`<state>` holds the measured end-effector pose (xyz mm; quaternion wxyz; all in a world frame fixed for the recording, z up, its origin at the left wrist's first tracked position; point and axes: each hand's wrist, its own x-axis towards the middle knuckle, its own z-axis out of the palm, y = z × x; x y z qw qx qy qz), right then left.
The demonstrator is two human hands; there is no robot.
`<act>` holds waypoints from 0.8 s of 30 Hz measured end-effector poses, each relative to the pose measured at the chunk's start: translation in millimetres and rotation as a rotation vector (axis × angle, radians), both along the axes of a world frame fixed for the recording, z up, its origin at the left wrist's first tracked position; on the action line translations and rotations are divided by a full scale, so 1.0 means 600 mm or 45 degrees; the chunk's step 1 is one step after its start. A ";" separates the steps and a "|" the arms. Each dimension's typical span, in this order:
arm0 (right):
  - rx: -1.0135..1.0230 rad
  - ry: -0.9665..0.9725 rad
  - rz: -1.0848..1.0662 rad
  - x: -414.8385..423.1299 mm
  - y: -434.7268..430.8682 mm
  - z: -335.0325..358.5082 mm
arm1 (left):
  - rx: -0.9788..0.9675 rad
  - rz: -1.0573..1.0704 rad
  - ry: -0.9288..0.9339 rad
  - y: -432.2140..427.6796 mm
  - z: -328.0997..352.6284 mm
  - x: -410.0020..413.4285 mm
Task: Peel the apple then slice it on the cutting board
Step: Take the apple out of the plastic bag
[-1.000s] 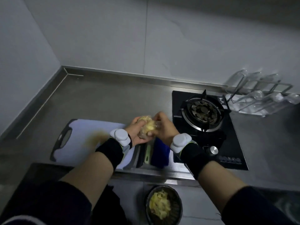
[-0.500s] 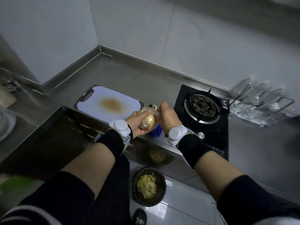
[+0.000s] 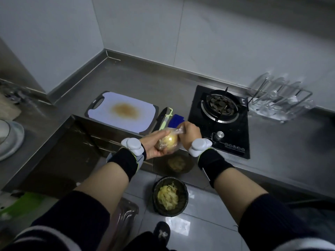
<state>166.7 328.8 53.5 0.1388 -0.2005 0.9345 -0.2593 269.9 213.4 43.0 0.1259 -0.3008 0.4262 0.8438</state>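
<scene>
a: entry. apple [image 3: 169,141], yellow, sits in the left hand [image 3: 155,144], wrapped in clear plastic film [image 3: 176,132]. held in the air at the counter's front edge, above the floor bin [image 3: 170,196], not on the cutting board [image 3: 121,111].

b: hands?

a: together on the fruit. left hand cupped under and around it; right hand [image 3: 189,132] pinched on the twisted end of the film at the apple's top.

b: so which step?

a: judged: unwrapping, before peeling proper. no skin looks removed, though the film blurs the surface. peeler [image 3: 166,118] and knife [image 3: 159,118] lie untouched on the steel counter [image 3: 145,86], just right of the board, with a blue cloth [image 3: 176,119] beside them.

b: next move calls for?

a: pull the film clear and drop it, likely in the bin, which already holds yellowish scraps. then free the right hand to reach the peeler. slip risk: the film is slick.

b: versus half a second earlier?

a: grip unchanged, both hands on the wrapped apple. view has swung so the board, with its brown stain, sits further left and up, and the gas hob [image 3: 219,105] shows fuller. a second ago the hands hid peeler and knife partly; now both lie in plain view.
</scene>
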 end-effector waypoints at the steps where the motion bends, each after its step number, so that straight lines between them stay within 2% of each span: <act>1: -0.018 -0.005 -0.043 0.000 0.008 0.001 | 0.035 -0.023 0.005 0.006 0.003 0.002; 5: -0.213 -0.178 -0.035 0.020 0.041 0.027 | 0.195 -0.041 -0.002 0.014 0.014 0.020; 8: -0.042 -0.222 0.048 0.042 0.040 0.042 | 0.186 -0.069 -0.003 0.010 0.012 0.040; 10: 0.083 -0.215 0.062 0.064 0.035 0.044 | 0.112 -0.087 -0.011 0.008 0.012 0.054; 14: 0.151 -0.106 -0.085 0.109 0.033 0.044 | -0.106 -0.077 0.029 0.018 0.021 0.080; 16: 0.158 -0.110 -0.022 0.120 0.036 0.048 | -0.253 -0.123 0.061 0.031 0.026 0.089; 19: 0.083 -0.081 0.078 0.137 0.047 0.059 | -0.322 -0.148 0.096 0.031 0.022 0.105; 24: -0.168 -0.094 0.055 0.172 0.075 0.055 | -0.211 -0.198 0.064 0.037 0.029 0.146</act>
